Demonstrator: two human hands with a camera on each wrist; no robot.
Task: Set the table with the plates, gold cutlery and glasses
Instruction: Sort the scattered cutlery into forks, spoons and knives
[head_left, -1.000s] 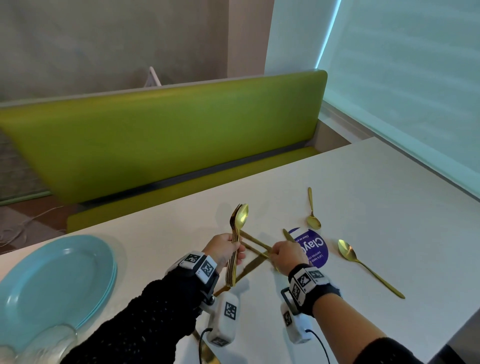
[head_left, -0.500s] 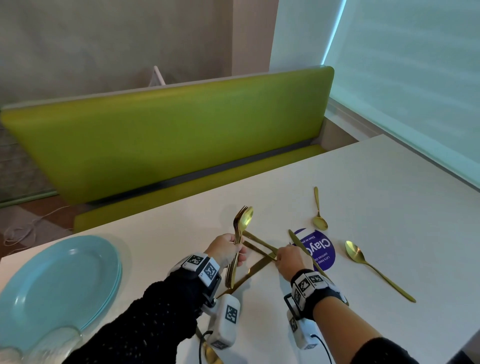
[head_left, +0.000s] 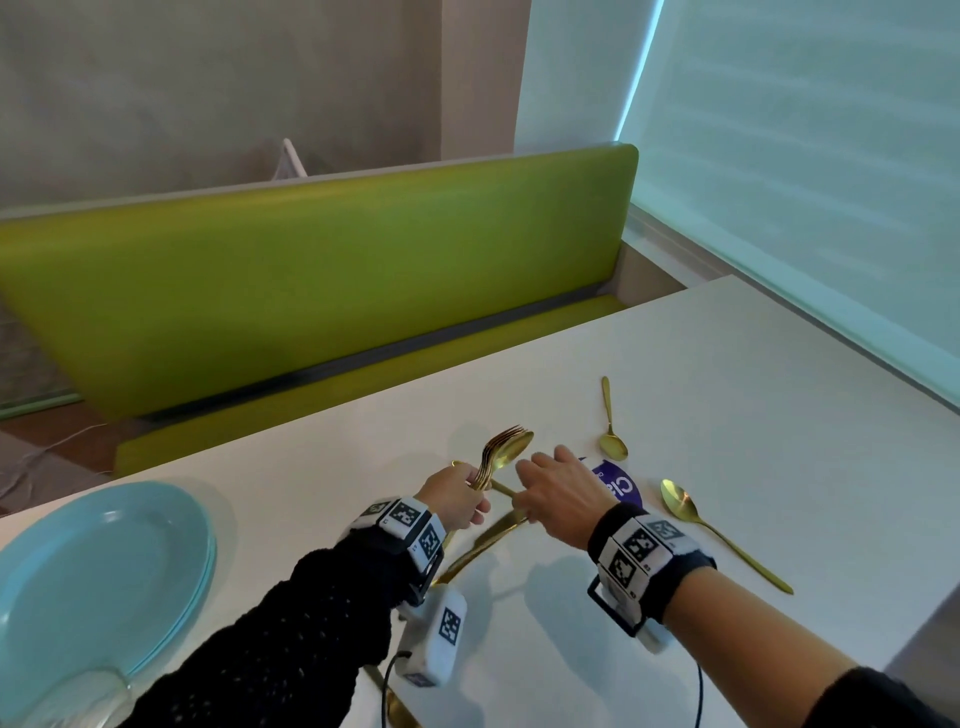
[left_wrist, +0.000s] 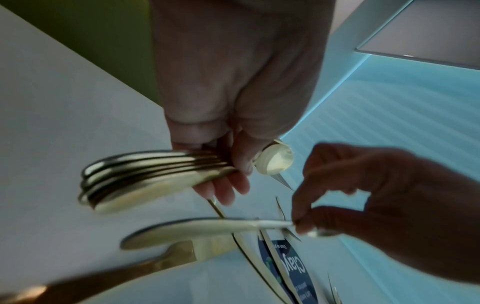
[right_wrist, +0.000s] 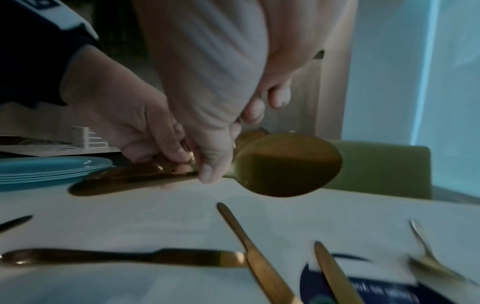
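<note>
My left hand (head_left: 467, 496) grips a bundle of gold forks and a spoon (head_left: 501, 452), heads up, just above the white table (head_left: 727, 389). The bundle's handle ends (left_wrist: 145, 174) show in the left wrist view. Close beside it, my right hand (head_left: 527, 493) pinches one end of a flat gold piece that looks like a knife (head_left: 488, 535) and runs down-left under my left wrist. Two gold spoons (head_left: 610, 436) (head_left: 680, 504) lie to the right. More gold knives (right_wrist: 259, 263) (right_wrist: 335, 273) lie below the hands. Stacked blue plates (head_left: 78, 571) sit at the left.
A purple round sticker (head_left: 621, 486) is on the table, partly under my right hand. A clear glass (head_left: 78, 701) stands at the bottom left by the plates. A green bench (head_left: 311, 286) runs along the table's far edge, and a window blind is on the right.
My right hand has risen from the crossed cutlery and moved left, closer to the bundle, with one end of a gold piece pinched. My left hand has hardly moved.
</note>
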